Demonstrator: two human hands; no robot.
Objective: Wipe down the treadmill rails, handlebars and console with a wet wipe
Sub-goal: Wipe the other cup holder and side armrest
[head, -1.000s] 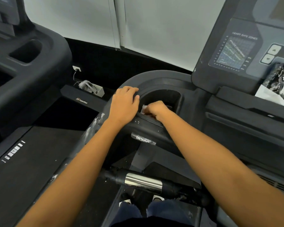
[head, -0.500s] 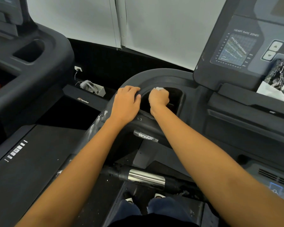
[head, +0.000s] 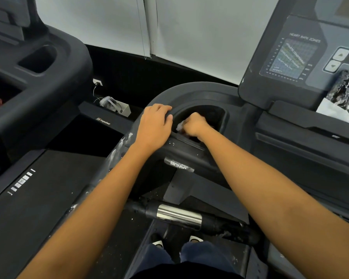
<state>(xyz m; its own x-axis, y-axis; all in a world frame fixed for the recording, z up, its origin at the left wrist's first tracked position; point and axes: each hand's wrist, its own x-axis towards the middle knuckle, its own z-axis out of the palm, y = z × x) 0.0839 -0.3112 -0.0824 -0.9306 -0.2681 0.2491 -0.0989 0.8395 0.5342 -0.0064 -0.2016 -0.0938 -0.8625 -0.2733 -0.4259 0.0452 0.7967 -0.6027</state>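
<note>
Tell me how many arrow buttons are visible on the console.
2. The up button sits near the right edge of the console; the down button is directly below it, slightly left. Others may lie outside the picture.

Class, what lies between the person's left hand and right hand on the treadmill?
In the head view: a bunched corner of the wet wipe, gripped by the right hand, and a strip of the cup holder rim beside the left hand.

carrier: console ledge, dark, under the screen panel; on it: crumpled silver-and-white packet at the ledge's right edge; touching the panel
</note>
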